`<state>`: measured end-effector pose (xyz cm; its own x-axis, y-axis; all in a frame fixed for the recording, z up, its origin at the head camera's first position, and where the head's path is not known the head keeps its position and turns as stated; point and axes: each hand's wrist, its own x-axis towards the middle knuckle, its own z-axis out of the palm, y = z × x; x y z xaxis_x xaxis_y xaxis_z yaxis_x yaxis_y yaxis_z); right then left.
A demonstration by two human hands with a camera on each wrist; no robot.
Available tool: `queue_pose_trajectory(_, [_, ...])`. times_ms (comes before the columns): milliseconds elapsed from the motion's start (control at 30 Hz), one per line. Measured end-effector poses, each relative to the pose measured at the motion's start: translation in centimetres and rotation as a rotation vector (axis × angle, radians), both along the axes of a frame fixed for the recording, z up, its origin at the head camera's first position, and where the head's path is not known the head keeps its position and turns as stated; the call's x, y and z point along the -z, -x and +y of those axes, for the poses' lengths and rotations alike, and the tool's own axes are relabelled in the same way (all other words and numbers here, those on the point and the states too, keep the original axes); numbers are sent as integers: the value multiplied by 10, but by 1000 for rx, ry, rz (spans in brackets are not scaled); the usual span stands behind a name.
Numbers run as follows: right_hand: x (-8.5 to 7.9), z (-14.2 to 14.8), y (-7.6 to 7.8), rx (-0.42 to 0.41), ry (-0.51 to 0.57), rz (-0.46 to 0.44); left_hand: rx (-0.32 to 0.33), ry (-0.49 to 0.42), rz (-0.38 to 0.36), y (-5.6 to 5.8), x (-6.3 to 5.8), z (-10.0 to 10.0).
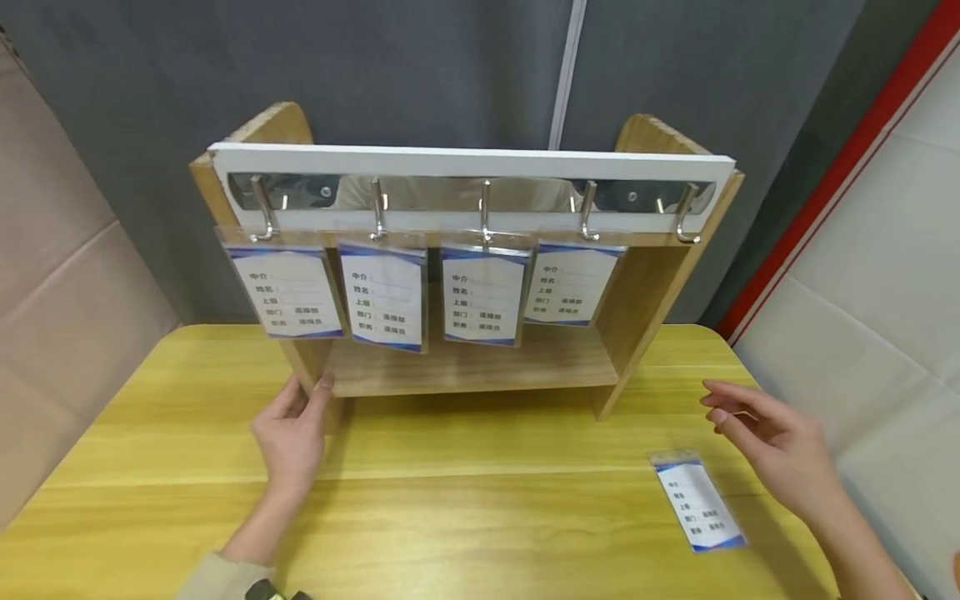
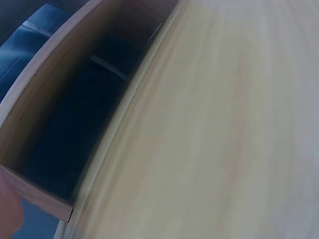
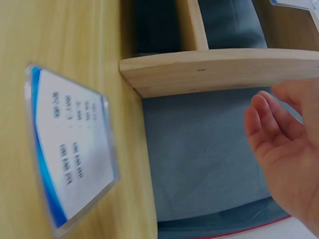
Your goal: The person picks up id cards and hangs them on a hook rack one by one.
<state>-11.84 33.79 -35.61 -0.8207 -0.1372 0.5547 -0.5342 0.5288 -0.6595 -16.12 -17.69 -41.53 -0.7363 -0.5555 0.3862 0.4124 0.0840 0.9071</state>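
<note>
A wooden rack (image 1: 472, 367) with a white hook rail (image 1: 465, 158) stands on the table. Several clear-sleeved name badges (image 1: 483, 292) hang in a row from its metal hooks, left of the rightmost hook (image 1: 686, 217). My left hand (image 1: 288, 433) grips the lower front of the rack's left side panel, thumb in front; in the left wrist view only a blurred bit of this hand (image 2: 9, 209) shows. My right hand (image 1: 780, 450) is in the air right of the rack, fingers loosely bent, holding nothing. Below and left of it, another name badge (image 1: 699, 504) lies flat on the table.
The yellow wood-grain table (image 1: 480, 517) runs under the rack. Behind it rises a grey partition (image 1: 450, 75). Pale padded panels stand at the left (image 1: 67, 267) and the right (image 1: 877, 275), the right one edged by a red strip (image 1: 840, 167).
</note>
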Motion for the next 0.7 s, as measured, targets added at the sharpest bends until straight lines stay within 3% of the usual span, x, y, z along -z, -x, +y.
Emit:
queue_pose_trajectory(333, [28, 18, 0, 0, -88, -121, 5, -6, 4, -1, 0, -1])
queue_pose_trajectory(700, [48, 35, 8, -76, -187, -272, 3, -16, 0, 0, 0, 1])
